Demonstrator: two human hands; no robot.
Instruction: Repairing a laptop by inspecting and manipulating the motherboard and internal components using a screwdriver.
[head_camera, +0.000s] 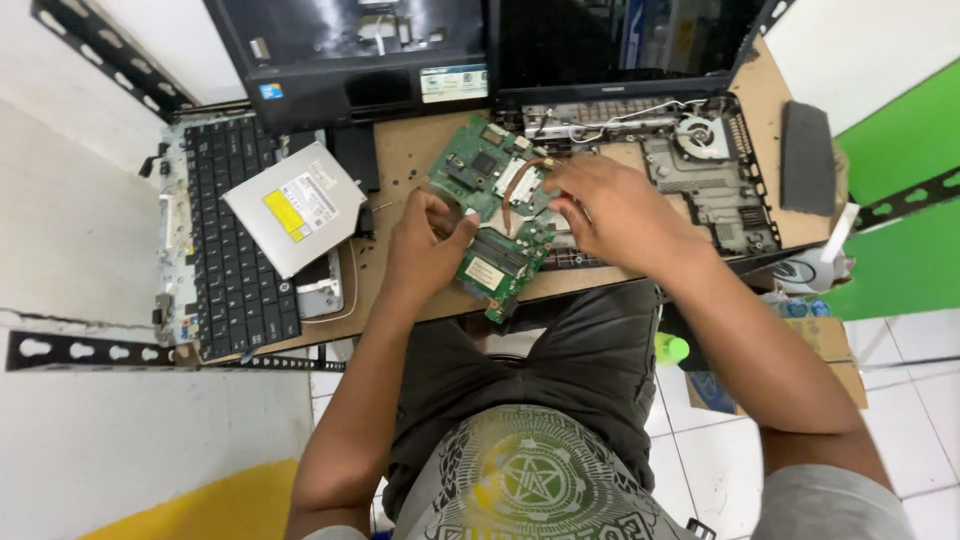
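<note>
A green laptop motherboard (480, 175) with a copper heat pipe lies tilted on the brown worktop (400, 150). My left hand (425, 245) grips its lower left edge between thumb and fingers. My right hand (615, 210) rests on the board's right side, fingers curled over it near the heat pipe. Behind the board sits an opened laptop base (700, 170) with a round fan and bare metal frame.
A detached black keyboard (225, 240) lies at the left with a silver optical drive (295, 205) on it. Two black laptop lids (350, 50) stand at the back. A dark grey pad (806, 155) lies at the right edge. Cardboard boxes (830, 345) sit on the tiled floor.
</note>
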